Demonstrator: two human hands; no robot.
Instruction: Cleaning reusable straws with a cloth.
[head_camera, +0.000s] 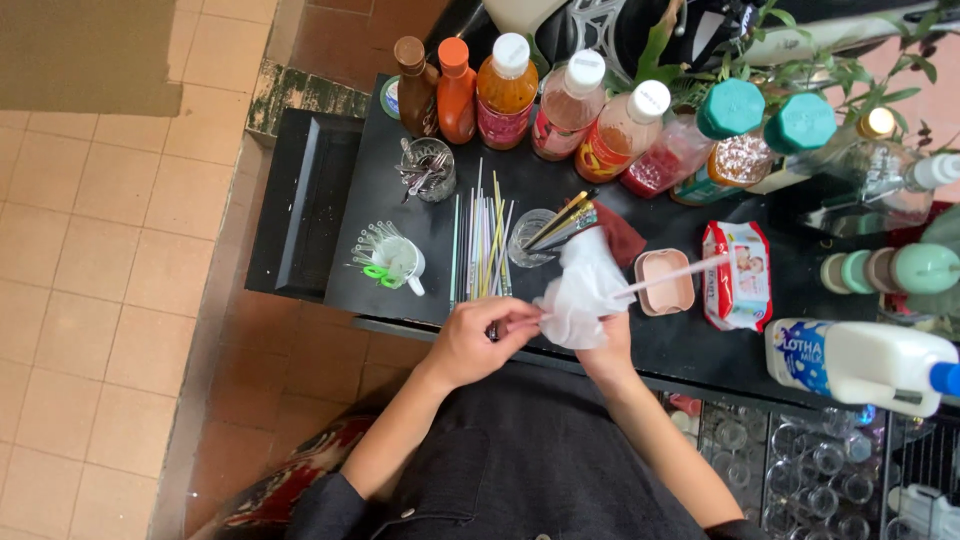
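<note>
Pink straw (672, 275) is the long thin thing both hands are busy with. It lies slanted over the front edge of the black table (400, 215), with its far end up near a pack of wet wipes (738, 275) and a small pink dish (668, 282). The near end goes into the left hand (478, 340). That hand has its fingers curled in and pressed together, and the thumb and fingertips pinch the end of the straw. The right hand (603, 350) is mostly hidden under a white wipe (582, 290). Its fingers bunch the wipe around the middle of the straw, but you cannot tell just how each finger sits, because the wipe covers them.

Just behind the hands, a row of thin straws in many colours (482, 245) lies flat on the table. A clear glass (535, 240) with dark and gold sticks stands right beside them. A white cup (400, 262) with clear stirrers and something green is to the left, and a glass cup of metal spoons (428, 170) stands behind it. Bottles of orange, red and brown syrup (505, 92) line the back of the table. A white milk bottle with a blue label (860, 365) lies on its side at the right, well apart from the hands
</note>
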